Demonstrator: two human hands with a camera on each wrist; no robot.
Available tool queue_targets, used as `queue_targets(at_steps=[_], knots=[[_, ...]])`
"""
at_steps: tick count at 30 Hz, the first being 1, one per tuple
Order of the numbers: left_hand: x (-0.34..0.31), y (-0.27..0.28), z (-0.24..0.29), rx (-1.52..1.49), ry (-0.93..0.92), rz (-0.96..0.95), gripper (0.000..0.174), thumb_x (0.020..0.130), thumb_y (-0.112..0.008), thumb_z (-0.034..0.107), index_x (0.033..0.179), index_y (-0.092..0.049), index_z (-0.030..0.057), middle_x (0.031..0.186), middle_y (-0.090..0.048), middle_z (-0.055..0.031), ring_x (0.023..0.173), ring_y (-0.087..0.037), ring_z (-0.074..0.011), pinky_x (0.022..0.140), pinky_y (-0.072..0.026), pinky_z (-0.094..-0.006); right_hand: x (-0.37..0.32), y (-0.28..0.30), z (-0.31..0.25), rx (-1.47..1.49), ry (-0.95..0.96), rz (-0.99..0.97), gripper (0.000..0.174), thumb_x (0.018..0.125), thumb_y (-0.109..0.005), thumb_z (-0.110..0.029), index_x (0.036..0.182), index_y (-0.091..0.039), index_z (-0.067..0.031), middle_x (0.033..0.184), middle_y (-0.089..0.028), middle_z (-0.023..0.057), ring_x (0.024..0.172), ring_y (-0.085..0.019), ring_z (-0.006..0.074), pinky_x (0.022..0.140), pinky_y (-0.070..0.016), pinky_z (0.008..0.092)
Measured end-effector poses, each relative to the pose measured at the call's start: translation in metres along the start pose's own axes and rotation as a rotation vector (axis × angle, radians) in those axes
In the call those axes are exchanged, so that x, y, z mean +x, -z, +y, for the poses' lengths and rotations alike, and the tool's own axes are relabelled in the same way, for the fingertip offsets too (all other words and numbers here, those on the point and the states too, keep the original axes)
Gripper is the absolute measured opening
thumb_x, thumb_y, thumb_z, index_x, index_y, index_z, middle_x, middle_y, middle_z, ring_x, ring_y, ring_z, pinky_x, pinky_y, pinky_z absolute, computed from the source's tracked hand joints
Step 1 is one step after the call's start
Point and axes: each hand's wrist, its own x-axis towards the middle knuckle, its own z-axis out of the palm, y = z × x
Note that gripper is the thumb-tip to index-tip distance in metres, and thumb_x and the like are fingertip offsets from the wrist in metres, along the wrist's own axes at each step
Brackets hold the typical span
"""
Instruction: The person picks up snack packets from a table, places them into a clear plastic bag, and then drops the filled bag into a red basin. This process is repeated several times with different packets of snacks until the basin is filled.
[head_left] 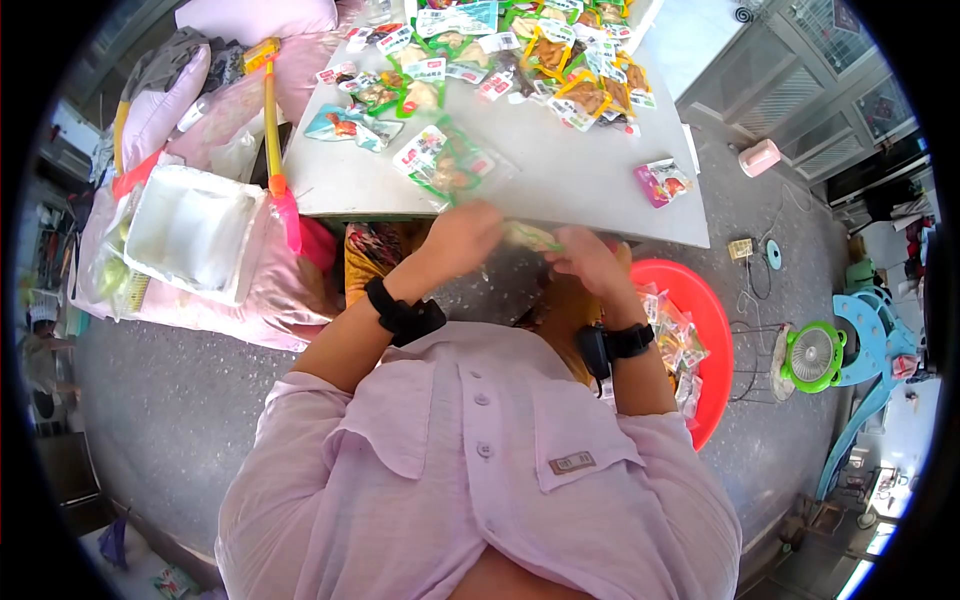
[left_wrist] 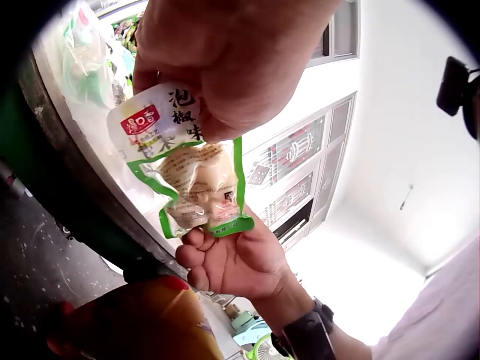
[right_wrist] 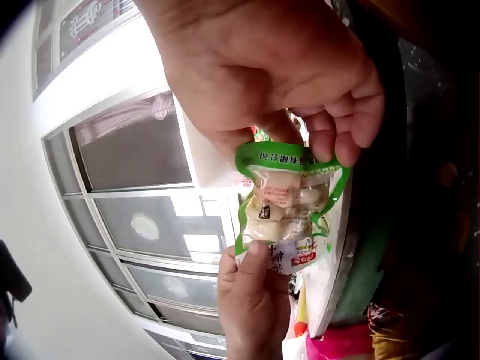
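A small sealed packet with a green border and pale pieces inside (left_wrist: 199,180) is held between both hands in front of the table edge. The left hand (head_left: 462,240) pinches its white printed end, thumb on the face in the right wrist view. At the green end, the right hand (head_left: 592,262) grips the edge between thumb and fingers (right_wrist: 347,146). In the head view the packet (head_left: 532,237) spans the space between the hands. A clear bag with a similar packet (head_left: 447,165) lies on the table just beyond the left hand.
Many packets (head_left: 550,50) are heaped at the table's far side; a pink packet (head_left: 662,183) lies at its right. A red basin (head_left: 712,340) holding packets stands right of the legs. A white foam box (head_left: 195,232) sits on pink cloth at left, beside a yellow-handled tool (head_left: 271,120).
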Motion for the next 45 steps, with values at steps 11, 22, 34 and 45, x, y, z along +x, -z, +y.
queue_targets(at_steps=[11, 22, 34, 45], knots=[[0.009, -0.006, -0.022, -0.587, 0.434, -0.132, 0.016, 0.077, -0.053, 0.011, 0.089, -0.052, 0.0011, 0.077, -0.051, -0.0044, 0.070, -0.049, -0.0110, 0.062, -0.0411, -0.0260, -0.002, -0.006, 0.017, 0.202, 0.113, -0.044, 0.021, 0.084, -0.048, -0.021, 0.101, -0.053, -0.0104, 0.088, -0.057, -0.0038, 0.072, -0.054, 0.0084, 0.059, -0.0436, 0.0247], [0.015, -0.018, -0.032, 0.444, 0.204, -0.015, 0.019, 0.070, -0.052, 0.018, 0.083, -0.052, 0.0042, 0.082, -0.052, -0.0150, 0.076, -0.053, -0.0315, 0.065, -0.0448, -0.0400, 0.013, -0.002, 0.021, 0.442, 0.038, 0.216, 0.015, 0.083, -0.050, -0.022, 0.092, -0.053, -0.0111, 0.085, -0.057, -0.0001, 0.073, -0.055, 0.0102, 0.059, -0.0436, 0.0262], [0.027, -0.006, -0.019, 0.259, 0.337, -0.045, 0.021, 0.074, -0.051, 0.021, 0.082, -0.051, 0.0018, 0.086, -0.052, -0.0189, 0.075, -0.054, -0.0351, 0.065, -0.0441, -0.0414, 0.041, 0.003, 0.029, 0.477, -0.006, 0.103, 0.020, 0.081, -0.052, -0.023, 0.096, -0.050, -0.0104, 0.088, -0.056, 0.0022, 0.075, -0.056, 0.0146, 0.062, -0.0452, 0.0302], [0.025, -0.009, -0.022, 0.226, 0.200, 0.140, 0.008, 0.072, -0.049, 0.012, 0.072, -0.048, 0.0039, 0.074, -0.051, -0.0154, 0.067, -0.052, -0.0341, 0.058, -0.0423, -0.0425, 0.035, -0.001, 0.013, 0.414, -0.049, 0.077, 0.020, 0.082, -0.051, -0.024, 0.096, -0.050, -0.0103, 0.090, -0.056, 0.0020, 0.076, -0.056, 0.0147, 0.063, -0.0452, 0.0307]])
